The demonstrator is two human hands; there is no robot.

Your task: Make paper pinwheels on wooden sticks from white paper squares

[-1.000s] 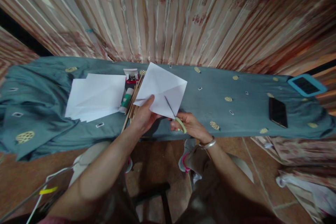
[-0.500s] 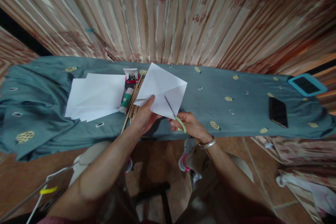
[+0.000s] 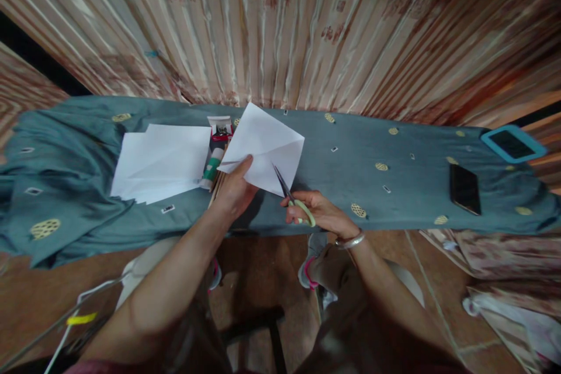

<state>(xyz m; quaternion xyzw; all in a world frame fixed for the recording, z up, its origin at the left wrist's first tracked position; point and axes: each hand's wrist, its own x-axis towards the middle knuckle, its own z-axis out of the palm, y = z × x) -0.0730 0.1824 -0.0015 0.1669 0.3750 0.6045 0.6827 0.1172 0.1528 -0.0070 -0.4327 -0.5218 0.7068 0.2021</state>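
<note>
My left hand (image 3: 238, 188) pinches a square sheet of white paper (image 3: 267, 139) by its near left edge, thumb on top and fingers hidden beneath. Crease lines cross the paper, which is held above the cloth with a corner pointing away from me. Closed round the pale green handles of a pair of scissors (image 3: 301, 210) is my right hand (image 3: 316, 209). The dark blades point up and left across the lower right part of the sheet; they look slightly apart. Whether they are biting into the paper I cannot tell.
A teal cloth with pineapple prints (image 3: 350, 152) covers the narrow table. To the left lie a stack of white paper (image 3: 169, 155), a green-and-white glue stick (image 3: 211, 168), wooden sticks (image 3: 216, 186) and a small open box (image 3: 220, 128). A phone (image 3: 465, 188) and blue-framed tablet (image 3: 513, 144) are at right.
The paper has shifted a little left with my left hand. The scissors show more of their blades now and have moved slightly right and down relative to the sheet.
</note>
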